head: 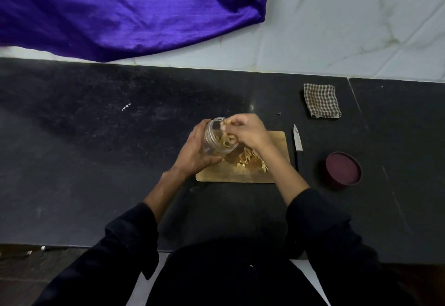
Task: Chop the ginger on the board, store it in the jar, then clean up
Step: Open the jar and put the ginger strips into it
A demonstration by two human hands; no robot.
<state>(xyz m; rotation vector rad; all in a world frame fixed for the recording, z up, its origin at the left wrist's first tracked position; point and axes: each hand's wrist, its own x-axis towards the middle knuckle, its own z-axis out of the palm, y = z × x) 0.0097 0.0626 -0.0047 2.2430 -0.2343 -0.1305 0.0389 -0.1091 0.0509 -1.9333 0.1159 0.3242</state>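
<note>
surface (120,161): dark stone, carrying everything; purple cloth (120,9) draped against the wall far beyond both grips.
board (279,154): wooden, lying flat under and just right of the two grips; near edge close to the body.
checked rag (322,101): folded, well to the right of and beyond the right grip; likely wanted for the clean-up.
lid (343,169): maroon, resting well right of the right grip, apart from the jar; not yet screwed on.
jar (216,140): clear plastic, tilted with its mouth toward the right grip, raised over the board's left end; some strips already inside.
left hand (195,151): fingers curled round the jar's side and base, holding it tipped. Risk: too much tilt, and strips sliding back out.
right hand (248,132): fingertips bunched at the jar's mouth, pinching a few strips. Risk: letting go outside the rim, scattering pieces onto the surface.
knife (297,143): just right of the board, blade pointing away. Risk: right sleeve brushing it on the way back for more.
ginger (250,160): loose pile of cut strips under the right wrist, on the board. Risk: forearm sweeping pieces off the edge.
</note>
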